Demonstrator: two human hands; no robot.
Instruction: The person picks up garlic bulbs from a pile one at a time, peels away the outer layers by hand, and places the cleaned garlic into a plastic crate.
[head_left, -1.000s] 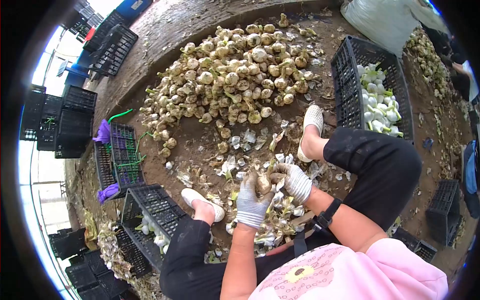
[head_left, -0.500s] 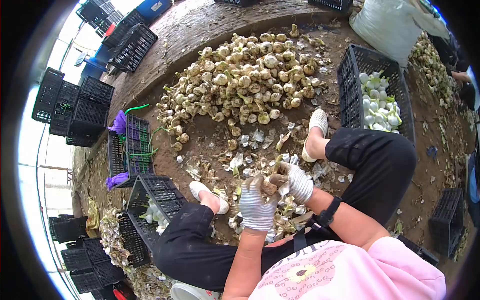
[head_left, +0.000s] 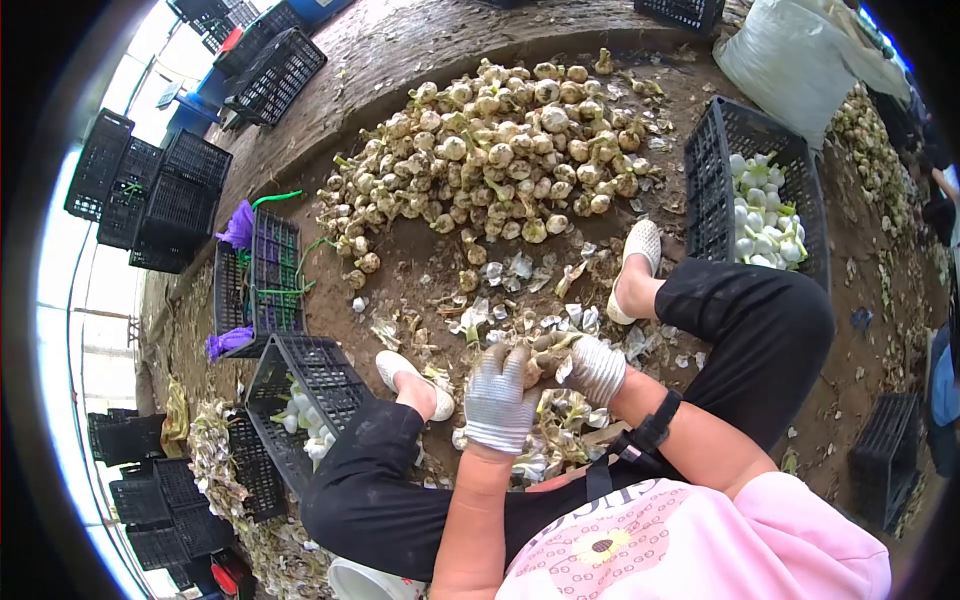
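Both hands wear white-grey work gloves and meet over a heap of peelings between my knees. My left hand [head_left: 500,398] has its fingers curled round a brownish garlic bulb [head_left: 534,370], partly hidden by the glove. Pressed against the bulb's other side, my right hand [head_left: 592,366] is closed at its upper skin and stem; its fingertips are partly hidden. Loose garlic peelings [head_left: 562,425] lie under and around both hands. Beyond my feet rises a large pile of unpeeled garlic bulbs [head_left: 490,150] with soil on them.
A black crate [head_left: 705,185] at the right holds cleaned white garlic [head_left: 768,215]. Another crate [head_left: 325,372] with white bulbs stands by my left knee. Farther left are a crate with purple netting [head_left: 237,225] and stacked black crates [head_left: 180,205]. A white sack [head_left: 780,60] stands upper right.
The view has shifted slightly. My hands stay together at the garlic bulb, with the left fingers now further over it and the right hand turned a little.
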